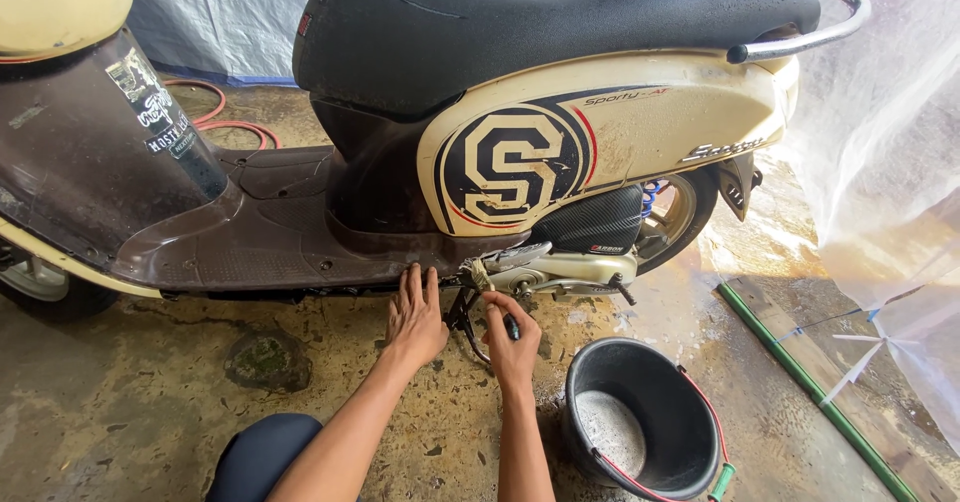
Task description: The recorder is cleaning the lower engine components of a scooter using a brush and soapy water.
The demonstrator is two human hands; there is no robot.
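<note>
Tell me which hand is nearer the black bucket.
Right. The right hand, gripping a small brush, is just up-left of the black bucket; the left hand rests farther left against the scooter's underside.

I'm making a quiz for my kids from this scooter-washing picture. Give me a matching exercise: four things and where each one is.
Things:
1. bucket
2. left hand
3. red hose
4. right hand

Places:
A. flat against the scooter's lower edge
B. on the floor behind the scooter
C. on the floor, right of the hands
D. gripping a small brush at the stand

Pairs: 1-C, 2-A, 3-B, 4-D
</note>
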